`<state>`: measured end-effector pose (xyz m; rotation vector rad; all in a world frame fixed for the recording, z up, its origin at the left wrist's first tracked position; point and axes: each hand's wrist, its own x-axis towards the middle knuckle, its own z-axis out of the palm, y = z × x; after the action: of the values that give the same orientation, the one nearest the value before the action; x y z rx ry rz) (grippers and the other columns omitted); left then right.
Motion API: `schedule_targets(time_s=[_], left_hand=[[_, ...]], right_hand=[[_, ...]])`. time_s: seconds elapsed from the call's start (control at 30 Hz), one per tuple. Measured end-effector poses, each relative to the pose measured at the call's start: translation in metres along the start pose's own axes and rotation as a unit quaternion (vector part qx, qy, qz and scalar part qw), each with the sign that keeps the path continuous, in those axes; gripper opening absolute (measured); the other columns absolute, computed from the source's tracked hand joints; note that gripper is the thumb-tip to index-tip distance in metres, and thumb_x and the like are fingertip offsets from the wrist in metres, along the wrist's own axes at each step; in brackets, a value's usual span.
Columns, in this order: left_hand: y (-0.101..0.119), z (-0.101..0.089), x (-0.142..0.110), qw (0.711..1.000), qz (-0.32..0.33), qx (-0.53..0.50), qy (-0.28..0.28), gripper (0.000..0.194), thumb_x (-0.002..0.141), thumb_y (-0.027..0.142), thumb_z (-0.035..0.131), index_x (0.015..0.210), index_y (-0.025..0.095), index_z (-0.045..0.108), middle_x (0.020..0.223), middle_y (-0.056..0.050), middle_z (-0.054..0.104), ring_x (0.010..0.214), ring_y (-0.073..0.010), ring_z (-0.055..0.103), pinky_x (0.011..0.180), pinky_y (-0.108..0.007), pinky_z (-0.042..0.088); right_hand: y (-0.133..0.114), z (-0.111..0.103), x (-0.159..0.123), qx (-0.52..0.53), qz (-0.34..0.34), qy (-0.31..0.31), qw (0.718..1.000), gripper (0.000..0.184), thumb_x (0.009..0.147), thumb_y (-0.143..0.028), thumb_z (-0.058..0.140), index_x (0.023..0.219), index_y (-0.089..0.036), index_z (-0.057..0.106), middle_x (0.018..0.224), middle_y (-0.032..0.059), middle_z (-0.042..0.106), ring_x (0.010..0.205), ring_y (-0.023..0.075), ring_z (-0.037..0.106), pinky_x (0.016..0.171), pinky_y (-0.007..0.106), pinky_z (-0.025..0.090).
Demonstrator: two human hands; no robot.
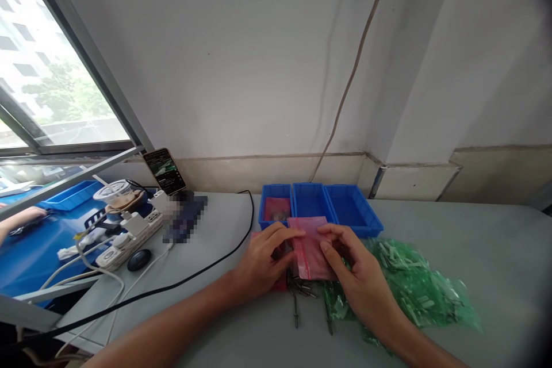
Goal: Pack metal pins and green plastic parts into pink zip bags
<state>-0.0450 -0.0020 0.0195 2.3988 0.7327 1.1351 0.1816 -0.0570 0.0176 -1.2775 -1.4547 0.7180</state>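
Left hand [257, 261] and right hand [360, 273] are bare, with long, slim fingers [282, 234] and rounded tips. Knuckles show across the back of each. The left forearm [168, 319] is bare too, smooth, tapering toward the hand, and shows the greater length, uncovered as far as it can be seen toward the near edge of the desk [245, 336]. The right forearm [414, 342], likewise bare and tapered, shows a shorter stretch. Nails look short, though too small here to be sure
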Motion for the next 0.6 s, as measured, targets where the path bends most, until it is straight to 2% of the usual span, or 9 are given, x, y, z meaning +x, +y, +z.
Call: schedule_targets(time_s=[0.1,0.27,0.47,0.6], left_hand=[[0.000,0.000,0.002,1.000,0.001,-0.014,0.017,0.029,0.105,0.016,0.061,0.132,0.022,0.070,0.116,-0.008,0.069,0.104,-0.0202,0.067,0.093,-0.032,0.055],[-0.001,0.002,0.001,0.999,-0.012,-0.017,0.038,0.025,0.106,0.018,0.058,0.125,0.022,0.074,0.106,-0.008,0.062,0.093,-0.0187,0.063,0.082,-0.029,0.054],[0.002,0.001,0.005,0.998,-0.020,-0.028,0.050,0.020,0.109,0.027,0.058,0.116,0.019,0.075,0.101,-0.008,0.061,0.090,-0.0185,0.061,0.078,-0.029,0.051],[0.004,0.001,0.008,0.997,-0.028,-0.036,0.054,0.021,0.110,0.028,0.057,0.099,0.016,0.070,0.096,-0.006,0.059,0.086,-0.0175,0.058,0.076,-0.028,0.048]], right_hand=[[-0.004,0.000,0.000,0.025,0.015,-0.005,1.000,0.031,0.107,-0.052,0.055,0.118,-0.027,0.070,0.107,0.0044,0.074,0.095,0.0225,0.069,0.083,0.030,0.056],[-0.011,-0.003,0.000,0.050,0.023,0.006,0.998,0.036,0.109,-0.053,0.050,0.111,-0.027,0.074,0.111,0.0044,0.076,0.106,0.0242,0.069,0.090,0.029,0.053],[-0.011,-0.002,0.002,0.071,0.009,-0.034,0.997,0.026,0.104,-0.038,0.054,0.115,-0.026,0.074,0.101,0.0030,0.075,0.076,0.0195,0.061,0.069,0.029,0.051],[-0.009,0.000,0.002,0.077,0.015,-0.043,0.996,0.024,0.102,-0.044,0.063,0.111,-0.026,0.074,0.097,0.0031,0.073,0.083,0.0211,0.063,0.075,0.029,0.051]])
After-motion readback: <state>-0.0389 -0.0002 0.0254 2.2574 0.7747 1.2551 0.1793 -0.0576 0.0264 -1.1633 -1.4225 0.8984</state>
